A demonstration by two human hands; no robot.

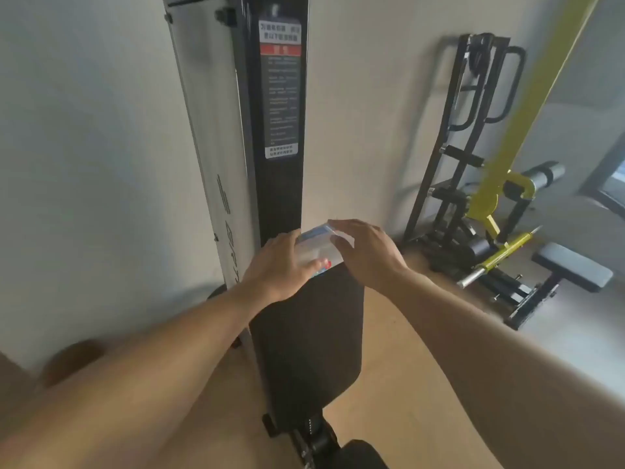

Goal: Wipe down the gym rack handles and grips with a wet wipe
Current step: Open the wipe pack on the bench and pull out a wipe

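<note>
A white wall (84,130) fills the left side, with a grey panel (209,137) and a black upright (280,191) bearing a label (279,86) rising just right of it. At the foot of the upright a black padded desk (307,333) runs toward the camera, and on its far end lies the wipes pack (316,243), blurred, pale with blue and red print. The left hand (280,269) lies on the pack's left side, fingers spread and flat rather than curled; whether its grip has closed on the pack I cannot tell. The right hand (365,252) is at the pack's right edge, fingers loosely open and bent over it, holding nothing that shows. Further right, against the wall, stands a black rack (473,137) with looped handles, beside a yellow machine (500,198) and a small grey pad (571,265).
</note>
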